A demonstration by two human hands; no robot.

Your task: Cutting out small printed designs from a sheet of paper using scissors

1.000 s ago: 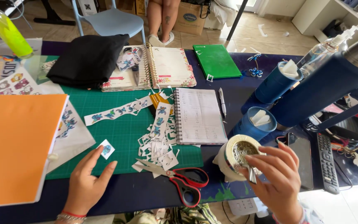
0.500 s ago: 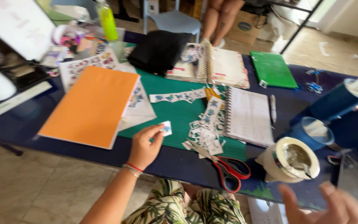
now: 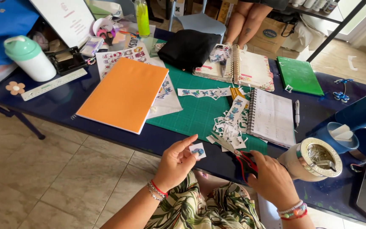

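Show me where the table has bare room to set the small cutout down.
Free: the green cutting mat between the orange pad and the paper scraps, and the dark table edge below the pad. Crowded: around the scissors under the right hand, and by the metal-rimmed cup.

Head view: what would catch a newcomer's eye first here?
The big orange pad lying on the dark blue table, left of the green cutting mat. Near the table's front edge, the left hand pinches a small cut-out sticker, while the right hand rests on red-handled scissors beside a heap of paper scraps.
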